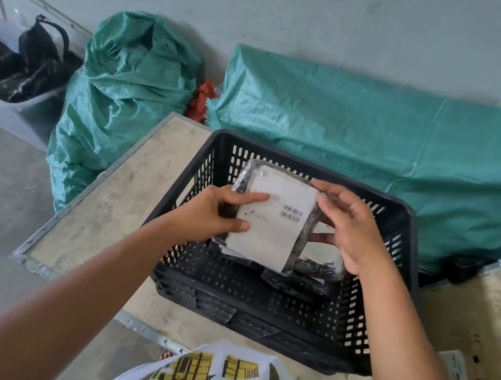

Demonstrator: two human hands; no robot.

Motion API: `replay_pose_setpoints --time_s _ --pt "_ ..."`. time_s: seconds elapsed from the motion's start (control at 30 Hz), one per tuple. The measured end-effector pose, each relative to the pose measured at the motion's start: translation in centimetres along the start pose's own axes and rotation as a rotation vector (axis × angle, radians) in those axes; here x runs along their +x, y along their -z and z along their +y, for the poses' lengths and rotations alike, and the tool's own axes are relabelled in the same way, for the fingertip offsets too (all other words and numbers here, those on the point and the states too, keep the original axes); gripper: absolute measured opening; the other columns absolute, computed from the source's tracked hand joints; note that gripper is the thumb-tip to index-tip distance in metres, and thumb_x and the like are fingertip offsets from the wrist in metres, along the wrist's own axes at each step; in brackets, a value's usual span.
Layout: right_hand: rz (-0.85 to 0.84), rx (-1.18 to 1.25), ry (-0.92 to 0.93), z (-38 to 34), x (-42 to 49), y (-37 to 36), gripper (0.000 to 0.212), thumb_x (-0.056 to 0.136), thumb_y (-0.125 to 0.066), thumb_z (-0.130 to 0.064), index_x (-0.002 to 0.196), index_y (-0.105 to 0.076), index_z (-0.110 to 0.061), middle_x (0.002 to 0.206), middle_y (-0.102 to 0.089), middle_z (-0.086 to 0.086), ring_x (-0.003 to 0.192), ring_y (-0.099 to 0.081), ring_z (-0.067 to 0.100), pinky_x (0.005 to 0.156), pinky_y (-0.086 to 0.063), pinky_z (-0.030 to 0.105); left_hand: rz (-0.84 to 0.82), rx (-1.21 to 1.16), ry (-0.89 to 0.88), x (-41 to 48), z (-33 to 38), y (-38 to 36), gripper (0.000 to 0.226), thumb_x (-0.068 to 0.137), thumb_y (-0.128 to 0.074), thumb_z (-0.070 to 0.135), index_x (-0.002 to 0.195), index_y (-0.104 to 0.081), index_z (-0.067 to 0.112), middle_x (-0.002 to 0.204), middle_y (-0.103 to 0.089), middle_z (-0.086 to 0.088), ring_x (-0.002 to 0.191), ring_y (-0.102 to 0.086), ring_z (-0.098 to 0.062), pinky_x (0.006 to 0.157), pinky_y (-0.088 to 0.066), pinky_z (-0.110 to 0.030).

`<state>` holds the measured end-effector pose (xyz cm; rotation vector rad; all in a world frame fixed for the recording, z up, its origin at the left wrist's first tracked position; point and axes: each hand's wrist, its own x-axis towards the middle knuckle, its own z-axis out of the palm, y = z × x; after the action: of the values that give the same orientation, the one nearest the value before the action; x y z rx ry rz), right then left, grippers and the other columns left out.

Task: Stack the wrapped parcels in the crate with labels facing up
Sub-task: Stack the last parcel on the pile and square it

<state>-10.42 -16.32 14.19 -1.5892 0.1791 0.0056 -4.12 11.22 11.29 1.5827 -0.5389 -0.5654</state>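
Mid-frame, clamped in left hand (222, 210) and right hand (347, 229): parcel (270, 223), label up, long axis upright, over crate (410, 216).

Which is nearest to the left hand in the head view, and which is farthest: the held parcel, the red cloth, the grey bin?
From the left hand:
1. Parcel: in its grip, over the crate.
2. Red cloth: farther back, between the green sacks.
3. Grey bin: far left, by the wall.
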Motion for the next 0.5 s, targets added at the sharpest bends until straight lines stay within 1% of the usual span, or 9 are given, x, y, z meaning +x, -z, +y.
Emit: replay_pose_setpoints --time_s 0.03,0.1,0.17,0.23,0.33,0.4,0.43,0.47,0.5 --pt "0.029 -0.052 0.045 0.1 0.0 -0.2 0.028 0.089 -0.077 -0.029 0.116 -0.076 -0.037 0.124 -0.069 -0.003 0.115 -0.067 0.017 0.097 -0.056 0.044 -0.002 -0.037 0.002 0.4 0.1 0.1 0.06 0.085 -0.078 0.004 0.131 -0.067 0.042 0.141 -0.063 0.008 0.132 -0.056 -0.009 0.109 -0.048 -0.038" --pt "0.034 -0.072 0.09 0.6 -0.3 -0.7 0.044 0.077 -0.084 -0.036 0.119 -0.073 -0.041 0.132 -0.063 -0.014 0.113 -0.068 0.004 0.097 -0.056 0.029 0.025 -0.1 0.001 1.1 0.1 0.6 0.061 0.083 -0.078 0.014 0.135 -0.063 0.042 0.146 -0.057 0.014 0.139 -0.048 -0.007 0.116 -0.04 -0.04" --pt "0.02 -0.19 0.13 1.6 -0.5 -1.2 0.057 0.069 -0.085 -0.046 0.124 -0.069 -0.047 0.138 -0.057 -0.024 0.117 -0.06 -0.011 0.098 -0.048 0.015 0.058 -0.146 -0.003 1.9 -0.1 1.0 0.062 0.081 -0.078 0.016 0.135 -0.063 0.042 0.148 -0.054 0.017 0.141 -0.044 -0.006 0.118 -0.036 -0.04" --pt "0.015 -0.36 0.14 2.5 -0.2 -1.6 0.063 0.072 -0.085 -0.048 0.131 -0.062 -0.052 0.14 -0.052 -0.03 0.123 -0.047 -0.021 0.1 -0.037 0.01 0.08 -0.198 0.004 2.9 -0.5 1.2 0.061 0.082 -0.077 0.012 0.134 -0.064 0.041 0.145 -0.057 0.018 0.138 -0.049 -0.006 0.114 -0.041 -0.039" --pt "0.027 -0.476 0.075 3.8 0.8 -2.5 0.077 0.076 -0.087 -0.041 0.141 -0.049 -0.055 0.149 -0.043 -0.023 0.131 -0.042 -0.005 0.098 -0.032 0.009 0.116 -0.224 0.043 4.3 -1.8 1.5 0.059 0.087 -0.075 0.006 0.132 -0.065 0.043 0.139 -0.063 0.018 0.13 -0.056 -0.005 0.107 -0.048 -0.034" --pt "0.018 -0.512 0.012 4.9 1.6 -3.1 0.09 0.076 -0.089 -0.032 0.151 -0.042 -0.044 0.153 -0.04 -0.015 0.135 -0.042 0.006 0.109 -0.042 0.025 0.141 -0.17 0.088 5.2 -3.1 1.6 0.061 0.09 -0.073 0.003 0.131 -0.064 0.048 0.138 -0.062 0.018 0.128 -0.058 -0.003 0.107 -0.049 -0.035" --pt "0.002 -0.526 -0.021 5.5 2.0 -3.4 0.095 0.075 -0.09 -0.028 0.155 -0.039 -0.037 0.156 -0.04 -0.01 0.138 -0.042 0.011 0.114 -0.041 0.034 0.15 -0.142 0.116 5.6 -3.9 1.6 0.063 0.09 -0.072 0.002 0.13 -0.064 0.051 0.139 -0.061 0.019 0.128 -0.058 -0.004 0.109 -0.048 -0.037" --pt "-0.016 -0.541 -0.051 5.9 2.5 -3.6 0.1 0.074 -0.091 -0.025 0.157 -0.036 -0.031 0.159 -0.039 -0.006 0.141 -0.042 0.015 0.117 -0.038 0.037 0.149 -0.119 0.142 6.0 -4.7 1.6 0.066 0.091 -0.072 0.001 0.13 -0.062 0.053 0.141 -0.059 0.018 0.13 -0.056 -0.006 0.111 -0.046 -0.04" --pt "-0.032 -0.557 -0.08 6.4 3.1 -3.8 0.103 0.074 -0.092 -0.025 0.159 -0.034 -0.027 0.162 -0.037 -0.002 0.145 -0.039 0.019 0.117 -0.033 0.034 0.138 -0.089 0.162 6.4 -5.3 1.6 0.068 0.091 -0.072 0.002 0.13 -0.06 0.056 0.144 -0.057 0.015 0.133 -0.054 -0.008 0.113 -0.043 -0.043"
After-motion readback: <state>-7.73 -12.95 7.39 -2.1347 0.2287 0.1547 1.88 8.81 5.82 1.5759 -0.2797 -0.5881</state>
